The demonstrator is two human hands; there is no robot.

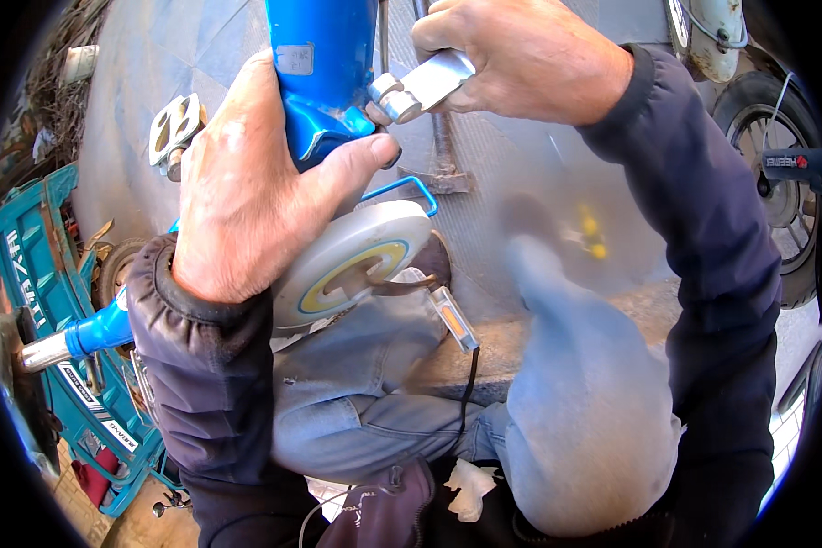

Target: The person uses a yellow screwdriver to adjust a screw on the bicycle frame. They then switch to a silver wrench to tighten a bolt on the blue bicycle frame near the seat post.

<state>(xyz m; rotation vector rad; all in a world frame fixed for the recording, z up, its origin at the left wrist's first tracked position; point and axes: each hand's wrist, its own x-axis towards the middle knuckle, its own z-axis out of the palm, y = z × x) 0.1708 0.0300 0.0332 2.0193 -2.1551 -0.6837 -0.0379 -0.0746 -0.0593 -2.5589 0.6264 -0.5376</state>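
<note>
A blue bicycle frame stands in front of me, its thick tube running to the top edge. My left hand wraps round its left side, thumb laid across the joint's lower end, other fingers hidden behind. With my right hand I grip a flat silver lever, whose round pivot end meets the right side of the joint. Below my left hand are a white chainguard disc with a yellow ring and a pedal with an orange reflector. Another grey pedal shows at left.
A hammer-like tool lies on the grey floor beyond the frame. At left is a teal vehicle body, beside a blue tube with a silver end. A black-tyred wheel stands at right. My knee is raised nearby.
</note>
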